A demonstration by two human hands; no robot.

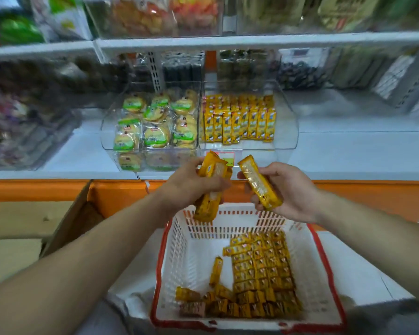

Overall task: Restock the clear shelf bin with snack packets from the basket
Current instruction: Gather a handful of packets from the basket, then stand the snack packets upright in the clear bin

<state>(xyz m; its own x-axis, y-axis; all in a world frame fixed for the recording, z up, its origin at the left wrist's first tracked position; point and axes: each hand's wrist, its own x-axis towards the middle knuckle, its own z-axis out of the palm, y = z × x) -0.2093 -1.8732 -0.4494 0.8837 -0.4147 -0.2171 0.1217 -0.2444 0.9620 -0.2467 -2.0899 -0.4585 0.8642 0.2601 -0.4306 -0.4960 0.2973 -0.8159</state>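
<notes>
View down over two bare forearms, facing a shop shelf (348, 151).

Gripped in the left hand (191, 187), fingers curled round it: a bunch of yellow snack packets (205, 209), held roughly upright above the far wall of the basket (228, 226).

Pinched in the right hand (293, 192), between thumb and curled fingers: a single yellow packet (259, 182), tilted, top end toward 11 o'clock, just beside the bunch.

At 12 o'clock from the hands, on the white shelf: the clear shelf bin (286, 122), holding rows of standing packets (240, 122) in the same yellow.

At the bin's 9 o'clock, side by side with it: a second clear bin (108, 131) of round biscuits (155, 135) in green-and-white wrappers.

At 6 o'clock, below the hands: the white basket with its red rim, with stacked yellow packets (261, 269) along its 3 o'clock side and near edge, and a few loose ones beside them.

At 8 o'clock from the hands: an open cardboard box (65, 228).
</notes>
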